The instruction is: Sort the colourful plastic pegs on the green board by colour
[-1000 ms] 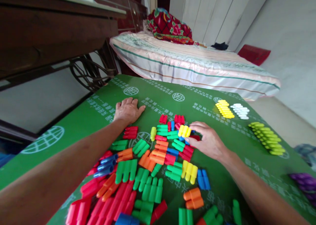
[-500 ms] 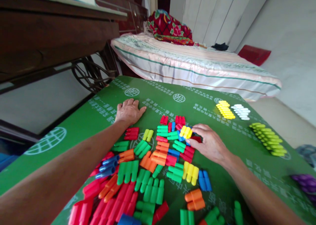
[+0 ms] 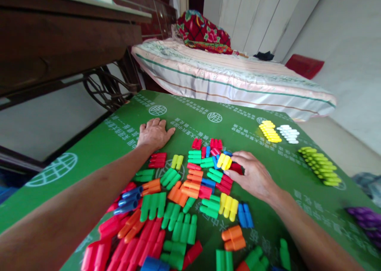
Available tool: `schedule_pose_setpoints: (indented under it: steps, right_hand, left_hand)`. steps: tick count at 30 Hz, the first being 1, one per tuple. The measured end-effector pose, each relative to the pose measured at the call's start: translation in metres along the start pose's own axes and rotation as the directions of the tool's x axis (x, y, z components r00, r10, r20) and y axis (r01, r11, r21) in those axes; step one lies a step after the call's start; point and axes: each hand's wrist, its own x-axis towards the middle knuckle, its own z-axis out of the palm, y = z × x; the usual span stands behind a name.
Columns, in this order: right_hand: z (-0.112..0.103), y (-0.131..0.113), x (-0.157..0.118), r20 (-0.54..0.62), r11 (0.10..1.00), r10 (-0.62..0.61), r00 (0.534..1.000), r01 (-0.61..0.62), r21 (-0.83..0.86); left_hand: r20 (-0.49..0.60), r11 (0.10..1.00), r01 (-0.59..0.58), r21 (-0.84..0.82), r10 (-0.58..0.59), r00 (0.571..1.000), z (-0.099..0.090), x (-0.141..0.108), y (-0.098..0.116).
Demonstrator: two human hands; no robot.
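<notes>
Yellow block (image 3: pixel 224 161) at right fingers (image 3: pixel 236 156)

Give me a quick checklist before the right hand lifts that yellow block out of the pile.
1. Right hand at the yellow block: ok, fingertips touch it.
2. Firm grip on it: cannot tell, fingers hide the far side.
3. Block free of its neighbours: not ok, blue and red pieces crowd against it.
4. Left hand out of the way: ok, flat on the green table.
5. Yellow row there to join: ok, beside the white row.
</notes>
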Motion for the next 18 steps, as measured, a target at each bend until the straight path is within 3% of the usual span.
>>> schedule_pose_setpoints:
  steps: [5,10,15,16,18]
  right_hand:
    - [-0.008,-0.016,0.009,-0.028,0.996,-0.069,0.997,0.067,-0.053]
    - [-0.003,-0.065,0.044,0.019,0.964,-0.248,0.969,0.248,-0.091]
    - [0.02,-0.108,0.092,0.281,0.866,-0.432,0.857,0.481,-0.135]
    - [0.024,-0.112,0.1,0.36,0.837,-0.467,0.808,0.535,-0.116]
    - [0.032,-0.117,0.112,0.443,0.828,-0.457,0.772,0.551,-0.107]
  left_hand:
    - [0.004,1.0,0.007,0.003,-0.007,1.0,0.002,0.001,-0.001]
    - [0.009,1.0,0.006,0.004,-0.006,1.0,0.002,0.002,-0.002]
    - [0.038,0.999,-0.02,-0.034,0.022,0.999,-0.009,0.003,-0.003]
    - [0.043,0.999,-0.013,-0.042,0.015,0.999,-0.011,0.004,-0.003]
    - [0.058,0.998,-0.003,-0.057,0.007,0.998,-0.013,0.007,-0.004]
